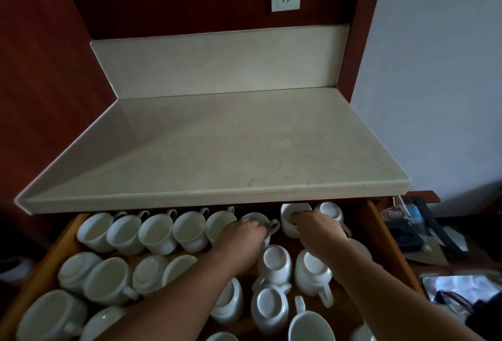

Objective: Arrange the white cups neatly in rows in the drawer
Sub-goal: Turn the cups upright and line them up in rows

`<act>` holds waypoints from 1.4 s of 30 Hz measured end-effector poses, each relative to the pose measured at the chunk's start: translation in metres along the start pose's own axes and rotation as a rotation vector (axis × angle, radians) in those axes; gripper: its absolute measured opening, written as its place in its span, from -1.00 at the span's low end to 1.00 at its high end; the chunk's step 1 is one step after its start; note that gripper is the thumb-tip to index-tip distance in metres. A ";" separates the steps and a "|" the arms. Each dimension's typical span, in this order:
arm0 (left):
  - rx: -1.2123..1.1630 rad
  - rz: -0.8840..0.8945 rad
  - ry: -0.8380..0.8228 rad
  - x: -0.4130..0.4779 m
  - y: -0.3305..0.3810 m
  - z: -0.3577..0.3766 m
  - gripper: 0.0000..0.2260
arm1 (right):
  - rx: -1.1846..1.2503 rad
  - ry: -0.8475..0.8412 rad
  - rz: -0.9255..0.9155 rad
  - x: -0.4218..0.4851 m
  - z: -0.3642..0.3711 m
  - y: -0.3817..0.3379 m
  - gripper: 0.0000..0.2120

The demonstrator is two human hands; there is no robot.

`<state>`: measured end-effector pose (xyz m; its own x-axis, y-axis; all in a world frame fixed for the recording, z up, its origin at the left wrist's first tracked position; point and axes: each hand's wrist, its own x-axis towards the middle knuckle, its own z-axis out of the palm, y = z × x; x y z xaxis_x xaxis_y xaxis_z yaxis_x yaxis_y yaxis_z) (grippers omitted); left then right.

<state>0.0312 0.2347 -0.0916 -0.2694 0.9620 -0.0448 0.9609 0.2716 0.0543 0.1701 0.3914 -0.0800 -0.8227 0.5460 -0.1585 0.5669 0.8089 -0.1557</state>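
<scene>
1. A row of five cups [157,234] stands side by side along the back edge of the drawer [380,234], starting from its left corner.
2. The left hand [241,234] grips the sixth cup [256,218] at the rim, at the right end of this row.
3. The right hand [317,229] holds the next cup [292,211] with curled fingers, near the back right corner.
4. The loose cups [274,262], many upside down, lie without order toward the front edge.
</scene>
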 end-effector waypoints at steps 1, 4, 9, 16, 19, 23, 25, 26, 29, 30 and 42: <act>-0.012 -0.008 0.010 0.000 0.001 0.001 -0.79 | -0.011 0.000 -0.001 0.000 0.000 0.003 -0.64; -0.027 -0.055 0.050 0.003 0.007 0.003 -0.82 | -0.019 -0.002 -0.020 -0.001 0.000 0.010 -0.63; -0.129 -0.107 0.155 0.006 0.010 0.005 -0.80 | -0.008 0.010 -0.027 -0.001 0.003 0.016 -0.68; -0.114 -0.036 0.036 -0.010 -0.013 -0.001 -0.88 | 0.057 0.063 -0.071 -0.001 0.009 0.017 -0.70; -0.075 -0.034 0.034 -0.009 -0.014 0.000 -0.83 | 0.065 0.100 -0.137 0.002 0.012 0.014 -0.75; -0.019 -0.057 0.072 -0.005 -0.009 0.002 -0.82 | 0.166 0.055 -0.092 -0.001 0.011 0.003 -0.75; 0.001 -0.068 0.098 -0.003 -0.007 0.002 -0.84 | 0.204 0.040 -0.053 -0.006 0.010 -0.003 -0.75; 0.013 -0.072 0.110 -0.001 -0.007 0.002 -0.86 | 0.216 0.041 -0.045 -0.009 0.010 -0.006 -0.77; 0.028 -0.070 0.126 0.001 -0.007 0.001 -0.88 | 0.220 0.019 -0.066 -0.015 0.011 -0.014 -0.71; 0.028 -0.065 0.122 0.002 -0.008 0.002 -0.88 | 0.217 0.021 -0.051 -0.015 0.011 -0.015 -0.68; -0.226 -0.184 0.309 -0.030 -0.036 0.022 -0.56 | 0.251 0.150 0.083 -0.015 0.023 -0.020 -0.40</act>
<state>0.0067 0.1954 -0.1146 -0.4745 0.8509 0.2255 0.8661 0.4055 0.2923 0.1722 0.3625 -0.0967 -0.7598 0.6491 -0.0378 0.6098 0.6913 -0.3877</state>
